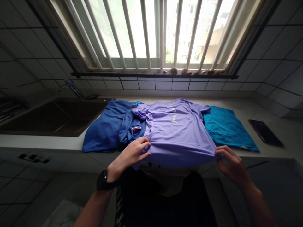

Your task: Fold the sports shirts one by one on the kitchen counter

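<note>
A lavender T-shirt with pale printing lies spread on the counter, its hem hanging over the front edge. My left hand, with a black watch on the wrist, pinches the shirt near its lower left side. At the lower right corner, my right hand grips the hem between thumb and fingers. The cloth is stretched between both hands. The shirt's left sleeve is bunched up on a dark blue garment with a striped trim. Partly under the shirt's right side sits a folded teal garment.
A dark sink with a faucet is at the left. Toward the right end of the white counter lies a dark phone. Behind is a barred window, with several small round objects on its sill.
</note>
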`<control>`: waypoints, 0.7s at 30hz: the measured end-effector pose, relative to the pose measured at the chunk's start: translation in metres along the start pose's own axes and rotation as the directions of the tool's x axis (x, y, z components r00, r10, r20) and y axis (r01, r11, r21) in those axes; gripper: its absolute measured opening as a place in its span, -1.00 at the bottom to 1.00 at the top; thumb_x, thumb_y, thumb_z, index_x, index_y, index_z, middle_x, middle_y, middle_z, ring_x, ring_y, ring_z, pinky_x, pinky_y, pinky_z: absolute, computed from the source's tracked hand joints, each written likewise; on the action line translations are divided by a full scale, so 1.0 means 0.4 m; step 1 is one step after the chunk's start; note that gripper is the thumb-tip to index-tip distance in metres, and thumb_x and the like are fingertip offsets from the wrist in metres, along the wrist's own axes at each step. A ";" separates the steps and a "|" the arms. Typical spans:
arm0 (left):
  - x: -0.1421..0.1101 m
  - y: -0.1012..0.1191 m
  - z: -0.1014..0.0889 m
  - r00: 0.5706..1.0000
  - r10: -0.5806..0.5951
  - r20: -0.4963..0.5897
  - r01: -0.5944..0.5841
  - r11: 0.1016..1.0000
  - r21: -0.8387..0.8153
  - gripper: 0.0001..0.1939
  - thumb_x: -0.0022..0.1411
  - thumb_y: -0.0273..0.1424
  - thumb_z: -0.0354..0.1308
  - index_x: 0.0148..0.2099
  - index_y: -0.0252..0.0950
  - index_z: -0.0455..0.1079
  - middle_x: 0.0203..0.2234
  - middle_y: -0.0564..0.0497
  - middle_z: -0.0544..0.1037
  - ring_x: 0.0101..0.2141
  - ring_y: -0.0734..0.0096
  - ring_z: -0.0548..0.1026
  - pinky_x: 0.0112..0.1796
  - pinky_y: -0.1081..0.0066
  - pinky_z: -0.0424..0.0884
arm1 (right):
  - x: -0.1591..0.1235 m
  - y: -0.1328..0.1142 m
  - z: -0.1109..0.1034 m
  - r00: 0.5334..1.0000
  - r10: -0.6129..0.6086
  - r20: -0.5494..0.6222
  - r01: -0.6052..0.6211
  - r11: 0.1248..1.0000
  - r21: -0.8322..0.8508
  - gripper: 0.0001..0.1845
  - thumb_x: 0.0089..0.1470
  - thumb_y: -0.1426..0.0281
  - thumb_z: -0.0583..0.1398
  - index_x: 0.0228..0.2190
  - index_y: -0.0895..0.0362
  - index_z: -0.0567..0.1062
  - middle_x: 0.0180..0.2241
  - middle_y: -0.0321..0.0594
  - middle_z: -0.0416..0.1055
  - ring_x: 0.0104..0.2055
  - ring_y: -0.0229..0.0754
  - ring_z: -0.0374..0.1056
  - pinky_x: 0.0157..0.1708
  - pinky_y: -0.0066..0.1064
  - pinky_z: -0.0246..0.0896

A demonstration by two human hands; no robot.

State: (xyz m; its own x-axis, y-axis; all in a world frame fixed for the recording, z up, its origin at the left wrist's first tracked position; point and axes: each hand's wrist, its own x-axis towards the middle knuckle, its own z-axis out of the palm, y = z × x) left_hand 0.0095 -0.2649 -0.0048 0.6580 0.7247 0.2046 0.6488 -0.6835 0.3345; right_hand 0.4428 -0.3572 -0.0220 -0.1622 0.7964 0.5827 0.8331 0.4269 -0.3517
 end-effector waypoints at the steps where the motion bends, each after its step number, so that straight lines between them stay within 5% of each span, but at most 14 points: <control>1: -0.002 -0.006 -0.001 1.000 -0.002 -0.001 0.002 1.000 -0.004 -0.78 0.37 -0.28 0.23 0.02 -0.19 0.49 0.00 -0.09 0.53 0.02 0.22 0.52 0.08 0.30 0.46 | -0.011 0.008 -0.012 0.999 -0.017 0.028 0.017 1.000 -0.009 -0.69 0.08 0.59 0.13 -0.43 -0.06 0.55 -0.32 -0.19 0.51 -0.24 -0.01 0.50 -0.21 -0.17 0.47; 6: 0.007 0.000 -0.017 0.999 0.011 0.034 -0.012 1.000 0.028 -0.81 0.38 -0.26 0.21 -0.05 -0.22 0.50 -0.06 -0.09 0.55 -0.07 0.24 0.54 -0.01 0.33 0.48 | -0.055 0.064 -0.044 0.970 -0.066 0.235 0.073 0.997 -0.021 -0.65 -0.13 0.63 0.09 -0.60 -0.05 0.53 -0.26 -0.19 0.54 -0.20 0.00 0.51 -0.20 -0.13 0.49; 9: 0.022 0.013 -0.011 1.000 -0.013 -0.005 0.013 0.996 0.083 -0.81 0.41 -0.23 0.16 -0.08 -0.22 0.51 -0.13 -0.08 0.56 -0.12 0.24 0.54 -0.04 0.30 0.47 | -0.063 0.067 -0.022 0.982 0.123 0.140 -0.122 0.992 -0.016 -0.59 0.05 0.54 0.09 -0.21 -0.05 0.63 -0.17 -0.15 0.55 -0.22 -0.03 0.54 -0.21 -0.18 0.52; 13: 0.050 0.015 0.011 0.982 -0.060 -0.176 0.092 0.979 0.179 -0.72 0.44 -0.27 0.07 0.09 -0.18 0.47 0.07 -0.14 0.54 0.10 0.12 0.48 0.13 0.17 0.39 | -0.040 0.026 0.032 0.942 0.337 0.009 -0.337 0.941 0.014 -0.55 0.26 0.28 0.13 0.14 0.07 0.45 -0.18 -0.09 0.55 -0.38 -0.09 0.49 -0.26 -0.21 0.50; 16: 0.096 0.001 0.001 0.977 -0.105 -0.183 0.149 0.957 0.248 -0.65 0.43 -0.35 0.01 0.18 -0.19 0.44 0.18 -0.17 0.49 0.19 0.08 0.43 0.22 0.12 0.32 | 0.042 0.005 0.062 0.940 0.340 -0.043 -0.338 0.940 0.044 -0.61 0.29 0.24 0.11 0.08 0.09 0.46 -0.22 -0.11 0.54 -0.32 -0.07 0.48 -0.20 -0.21 0.47; 18: 0.150 -0.016 -0.028 0.954 -0.240 -0.180 0.285 0.912 0.294 -0.61 0.41 -0.36 0.00 0.21 -0.26 0.42 0.18 -0.24 0.49 0.18 0.03 0.45 0.19 0.11 0.35 | 0.141 0.013 0.080 0.944 0.318 -0.092 -0.316 0.948 0.034 -0.63 0.28 0.27 0.10 0.04 0.11 0.47 -0.17 -0.06 0.51 -0.21 -0.04 0.48 -0.09 -0.19 0.45; 20: 0.220 -0.042 -0.069 0.869 -0.455 -0.195 0.495 0.810 0.313 -0.57 0.40 -0.34 0.00 0.24 -0.35 0.38 0.14 -0.34 0.49 0.15 -0.07 0.48 0.15 0.07 0.39 | 0.267 0.040 0.104 0.923 0.381 -0.061 -0.383 0.923 -0.031 -0.56 0.24 0.33 0.09 0.11 0.15 0.43 -0.04 0.03 0.48 -0.08 0.01 0.48 0.05 -0.17 0.39; 21: 0.258 -0.059 -0.089 0.800 -0.566 -0.200 0.600 0.742 0.298 -0.55 0.40 -0.32 0.00 0.24 -0.40 0.37 0.13 -0.40 0.49 0.14 -0.13 0.49 0.13 0.02 0.40 | 0.332 0.059 0.117 0.877 0.479 -0.052 -0.481 0.873 -0.080 -0.49 0.22 0.36 0.11 0.18 0.21 0.38 0.02 0.11 0.45 -0.02 0.05 0.48 0.10 -0.15 0.35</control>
State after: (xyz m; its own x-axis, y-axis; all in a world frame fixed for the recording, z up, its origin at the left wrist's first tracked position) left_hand 0.0487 -0.1709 0.0413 0.0828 0.9839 0.1583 0.9904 -0.0989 0.0965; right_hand 0.4161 -0.2214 0.0127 0.2842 0.8800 0.3807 0.8474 -0.0448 -0.5290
